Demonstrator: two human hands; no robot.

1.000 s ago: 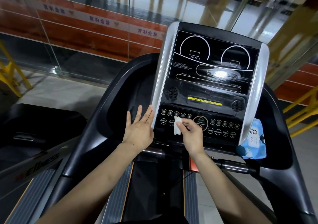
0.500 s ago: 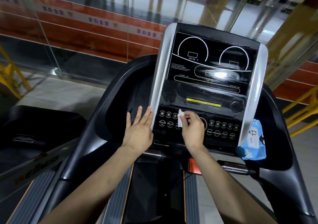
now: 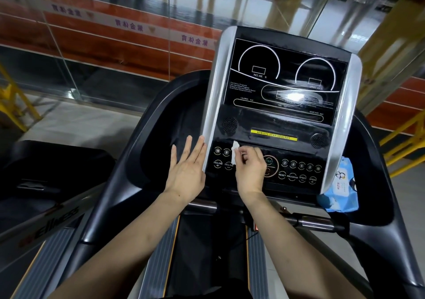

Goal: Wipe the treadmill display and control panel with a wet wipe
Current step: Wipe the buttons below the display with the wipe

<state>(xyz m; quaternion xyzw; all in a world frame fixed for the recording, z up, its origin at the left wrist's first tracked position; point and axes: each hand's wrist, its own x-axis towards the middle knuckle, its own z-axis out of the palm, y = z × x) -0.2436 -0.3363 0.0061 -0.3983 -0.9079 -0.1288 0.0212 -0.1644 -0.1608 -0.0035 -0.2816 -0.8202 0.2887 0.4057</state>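
Observation:
The treadmill's black display (image 3: 282,80) with two dial outlines sits above the control panel (image 3: 296,171) of round buttons. My right hand (image 3: 249,170) pinches a small folded white wet wipe (image 3: 235,151) and holds it against the left part of the button panel, near the INCLINE buttons. Beside it, my left hand (image 3: 187,170) lies flat with straight fingers against the console's silver left edge (image 3: 213,105). Some buttons are hidden under my right hand.
A blue wet-wipe pack (image 3: 340,186) is tucked at the console's lower right corner. Black curved handrails (image 3: 128,160) flank the console, and a chrome bar (image 3: 317,223) runs below it. A glass wall (image 3: 103,46) stands behind; another treadmill (image 3: 46,183) is at the left.
My right hand has slid the wipe upward along the left side of the button panel, from the lower row to the panel's top edge. My left hand stays in place.

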